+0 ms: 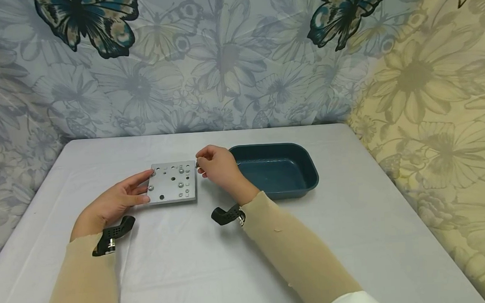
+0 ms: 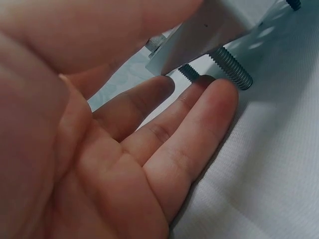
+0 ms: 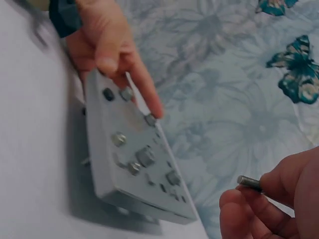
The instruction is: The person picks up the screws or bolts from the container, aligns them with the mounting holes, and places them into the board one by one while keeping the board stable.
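Observation:
A grey metal plate with holes and several bolts lies on the white table. My left hand pinches its left edge, thumb on top and fingers underneath. The left wrist view shows the plate's corner raised, with threaded bolt ends sticking out below it. My right hand hovers at the plate's far right corner and pinches a small bolt between thumb and fingertips. In the right wrist view the plate is tilted, and the left hand holds its far end.
A dark blue tray stands just right of the right hand; nothing shows inside it. The white table reaches to a flower and butterfly cloth backdrop behind and on both sides.

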Tool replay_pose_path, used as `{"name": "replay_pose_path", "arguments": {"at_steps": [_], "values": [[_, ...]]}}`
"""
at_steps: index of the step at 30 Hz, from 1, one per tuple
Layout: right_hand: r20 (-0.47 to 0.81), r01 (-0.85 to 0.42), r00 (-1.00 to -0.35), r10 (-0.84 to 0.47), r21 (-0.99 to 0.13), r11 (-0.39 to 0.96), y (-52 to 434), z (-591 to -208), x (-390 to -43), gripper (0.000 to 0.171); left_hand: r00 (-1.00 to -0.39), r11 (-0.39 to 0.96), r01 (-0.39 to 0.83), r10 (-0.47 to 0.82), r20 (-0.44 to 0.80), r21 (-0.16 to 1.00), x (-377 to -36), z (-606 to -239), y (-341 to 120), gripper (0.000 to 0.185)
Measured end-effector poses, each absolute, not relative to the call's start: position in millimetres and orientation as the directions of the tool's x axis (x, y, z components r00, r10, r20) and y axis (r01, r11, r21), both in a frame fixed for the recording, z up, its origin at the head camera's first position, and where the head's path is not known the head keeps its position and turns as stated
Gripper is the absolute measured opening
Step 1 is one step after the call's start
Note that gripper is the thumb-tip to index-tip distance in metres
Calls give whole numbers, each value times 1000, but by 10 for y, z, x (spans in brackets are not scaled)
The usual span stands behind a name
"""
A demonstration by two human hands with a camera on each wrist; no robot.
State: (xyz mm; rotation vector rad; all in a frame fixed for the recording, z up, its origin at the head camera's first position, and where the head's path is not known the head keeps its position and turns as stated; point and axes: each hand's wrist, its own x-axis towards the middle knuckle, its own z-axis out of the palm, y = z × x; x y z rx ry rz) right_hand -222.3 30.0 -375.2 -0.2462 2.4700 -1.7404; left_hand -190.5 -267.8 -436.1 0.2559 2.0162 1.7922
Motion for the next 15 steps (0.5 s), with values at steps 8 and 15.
{"name": "replay_pose_path", "arguments": {"at_steps": [8,15], "values": [[66,-184,-974,-214,-783,595,98,-3860,-2181,13,-894,140,-141,408,-187,980,-1899,-4337,-2675,88],[39,-144,-984,-176,-758,637,18,-3943,-2188,13,-893,142,-142,409,-189,980,-1896,-4325,-2677,89]]}}
